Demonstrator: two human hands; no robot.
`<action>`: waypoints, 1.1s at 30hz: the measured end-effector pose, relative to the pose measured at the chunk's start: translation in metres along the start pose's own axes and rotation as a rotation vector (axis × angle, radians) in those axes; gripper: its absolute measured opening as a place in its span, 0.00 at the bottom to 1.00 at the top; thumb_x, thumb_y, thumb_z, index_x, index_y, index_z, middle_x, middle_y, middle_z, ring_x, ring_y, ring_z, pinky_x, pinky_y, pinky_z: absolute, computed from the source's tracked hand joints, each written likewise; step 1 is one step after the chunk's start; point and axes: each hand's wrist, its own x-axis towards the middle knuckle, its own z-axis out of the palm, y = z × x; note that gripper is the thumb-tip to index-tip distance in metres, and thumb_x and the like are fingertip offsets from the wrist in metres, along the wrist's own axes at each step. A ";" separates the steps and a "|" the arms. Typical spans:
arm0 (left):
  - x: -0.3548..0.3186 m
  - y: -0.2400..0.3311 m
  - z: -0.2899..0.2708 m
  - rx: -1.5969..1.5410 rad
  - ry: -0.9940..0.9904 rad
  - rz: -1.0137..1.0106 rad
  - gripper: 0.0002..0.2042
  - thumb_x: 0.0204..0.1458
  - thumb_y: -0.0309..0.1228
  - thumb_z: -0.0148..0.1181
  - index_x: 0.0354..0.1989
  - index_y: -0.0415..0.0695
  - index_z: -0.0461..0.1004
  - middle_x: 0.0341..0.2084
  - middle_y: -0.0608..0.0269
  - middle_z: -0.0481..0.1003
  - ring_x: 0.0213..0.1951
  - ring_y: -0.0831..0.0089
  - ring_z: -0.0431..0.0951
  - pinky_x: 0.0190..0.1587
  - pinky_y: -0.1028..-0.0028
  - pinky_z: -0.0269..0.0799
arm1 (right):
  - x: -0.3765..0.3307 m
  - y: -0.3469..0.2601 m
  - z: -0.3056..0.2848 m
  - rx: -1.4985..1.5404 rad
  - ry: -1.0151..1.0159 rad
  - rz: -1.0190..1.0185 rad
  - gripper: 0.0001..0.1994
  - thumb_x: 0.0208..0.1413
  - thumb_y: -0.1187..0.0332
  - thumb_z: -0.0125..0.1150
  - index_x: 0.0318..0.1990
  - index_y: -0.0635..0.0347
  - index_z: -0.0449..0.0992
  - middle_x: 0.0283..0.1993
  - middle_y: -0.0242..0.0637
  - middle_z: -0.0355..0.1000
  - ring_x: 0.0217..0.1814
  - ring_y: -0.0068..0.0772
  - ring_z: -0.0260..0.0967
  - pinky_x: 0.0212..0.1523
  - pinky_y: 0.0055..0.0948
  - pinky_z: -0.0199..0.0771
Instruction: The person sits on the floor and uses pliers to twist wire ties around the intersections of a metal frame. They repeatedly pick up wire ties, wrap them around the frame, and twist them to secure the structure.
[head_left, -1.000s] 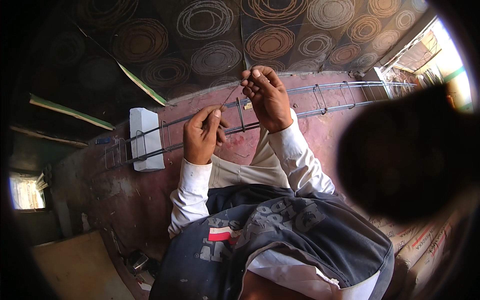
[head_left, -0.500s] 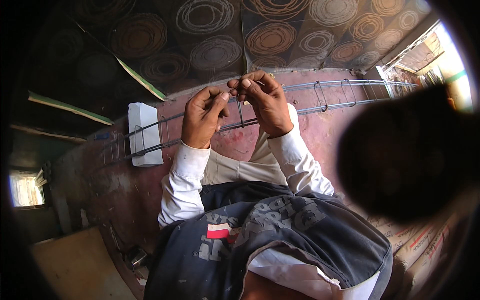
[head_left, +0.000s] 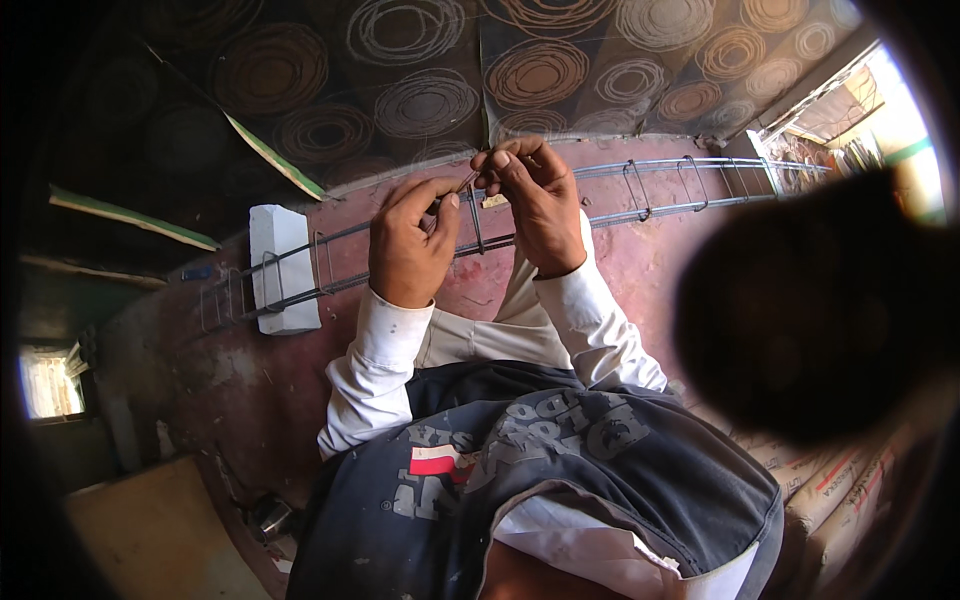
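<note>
Dark wall point(head_left: 430, 100) with ring patterns behind, reddish floor point(head_left: 640, 270) below, heavy black vignette at the rim. Thin wire point(head_left: 469, 182), one visible length, very short and dark – located between the fingertips of two hands, above the steel frame point(head_left: 690, 207). Both its ends are lost among the fingers.

Right hand point(head_left: 542, 210): thumb and forefinger pressed together, pinching the wire; other fingers curled, partly hidden. Left hand point(head_left: 412, 240): fingers bent, forefinger reaching to the wire, thumb just beside it; cannot tell whether the two close on it.

Frame runs left to right past the hands, its middle partly covered by them. Hoops counted: one between the hands, two near the left block, three on the right side; more toward the left end, too faint to count. Blocks: two – a white one point(head_left: 280, 290) under the left part, a pale one point(head_left: 757, 148) at the right, partly obscured by the bars.

Farther out: two green-edged strips point(head_left: 272, 155) at the wall. Sacks point(head_left: 830, 500) at lower right, at least two, cut off. One black round blur point(head_left: 810, 310) hides much of the right side; identity unclear.
</note>
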 end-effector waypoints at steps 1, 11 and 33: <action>0.003 0.002 -0.003 -0.017 -0.028 -0.006 0.05 0.53 0.25 0.60 0.36 0.37 0.77 0.27 0.55 0.78 0.28 0.67 0.79 0.30 0.74 0.72 | 0.000 -0.001 0.001 -0.015 -0.003 -0.011 0.05 0.62 0.70 0.57 0.40 0.63 0.70 0.41 0.42 0.75 0.37 0.25 0.70 0.40 0.23 0.71; 0.015 -0.010 -0.023 -0.355 -0.390 -0.268 0.06 0.53 0.25 0.61 0.36 0.36 0.76 0.25 0.59 0.76 0.25 0.81 0.73 0.30 0.75 0.70 | -0.009 -0.001 0.010 -0.256 0.054 -0.118 0.05 0.61 0.73 0.58 0.39 0.65 0.71 0.38 0.39 0.74 0.37 0.25 0.72 0.39 0.23 0.72; -0.035 -0.019 0.019 0.139 -0.306 0.218 0.04 0.53 0.19 0.54 0.36 0.39 0.72 0.29 0.50 0.72 0.29 0.49 0.76 0.28 0.60 0.71 | -0.063 0.003 -0.027 -0.929 0.179 -0.167 0.09 0.53 0.65 0.64 0.39 0.57 0.74 0.33 0.35 0.71 0.39 0.36 0.67 0.43 0.30 0.64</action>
